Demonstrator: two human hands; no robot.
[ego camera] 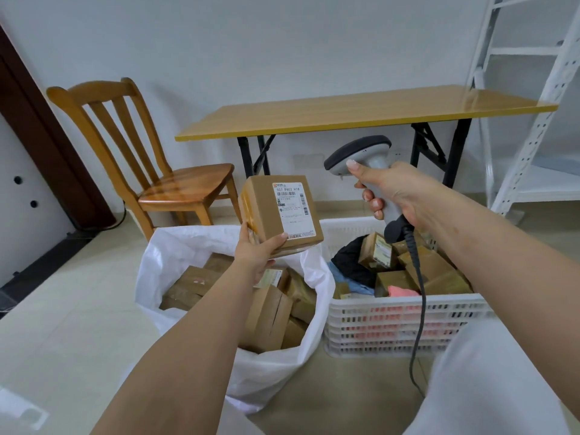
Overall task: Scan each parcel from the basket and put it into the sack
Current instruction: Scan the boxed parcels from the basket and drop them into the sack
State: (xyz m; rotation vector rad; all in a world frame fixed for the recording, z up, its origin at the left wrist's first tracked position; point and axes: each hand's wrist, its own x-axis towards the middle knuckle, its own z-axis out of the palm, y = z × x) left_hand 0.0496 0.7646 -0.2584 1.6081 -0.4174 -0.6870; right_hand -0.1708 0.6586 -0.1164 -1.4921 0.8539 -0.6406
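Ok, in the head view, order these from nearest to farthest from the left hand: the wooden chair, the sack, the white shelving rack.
From the left hand:
1. Sack, directly beneath it.
2. Wooden chair, behind, to the left.
3. White shelving rack, far right by the wall.

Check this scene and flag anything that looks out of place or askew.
The basket holds loose cloth among the parcels: a dark piece, a pink one and a blue one. The boxes in the sack lie tilted and jumbled. Nothing looks damaged or spilled.
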